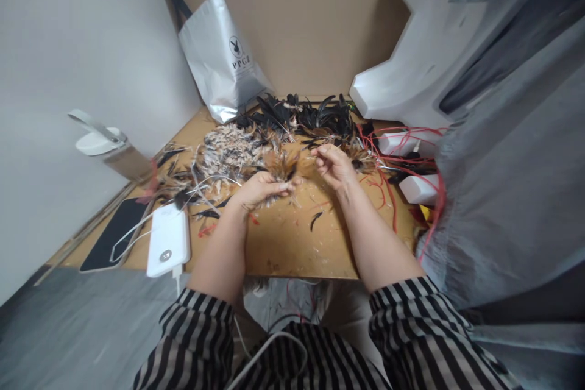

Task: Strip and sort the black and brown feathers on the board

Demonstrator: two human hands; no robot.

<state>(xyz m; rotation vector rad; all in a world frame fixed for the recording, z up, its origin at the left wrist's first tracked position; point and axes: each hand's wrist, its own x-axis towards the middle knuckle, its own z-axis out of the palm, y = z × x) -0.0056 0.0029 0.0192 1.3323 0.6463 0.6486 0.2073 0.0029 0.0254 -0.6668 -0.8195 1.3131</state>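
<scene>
My left hand (pixel 262 190) is closed around the base of a small bunch of brown feathers (pixel 281 166), whose tips fan upward and away from me. Just to the right, my right hand (pixel 334 166) is raised over the table with thumb and fingertips pinched together. Whatever is between those fingertips, if anything, is too small to make out. Behind my left hand lies a heap of pale and brown feathers (pixel 231 149). Black feathers (pixel 315 116) are piled along the back of the table. A single dark feather (pixel 315 220) lies in front of me.
A silver bag (pixel 219 61) leans at the back left. A lidded cup (pixel 119 149), a phone (pixel 109 234) and a white power bank (pixel 168 241) with cables are on the left. Red cords (pixel 393 195) tangle around white boxes (pixel 418 189) at right, beside grey cloth (pixel 516 164).
</scene>
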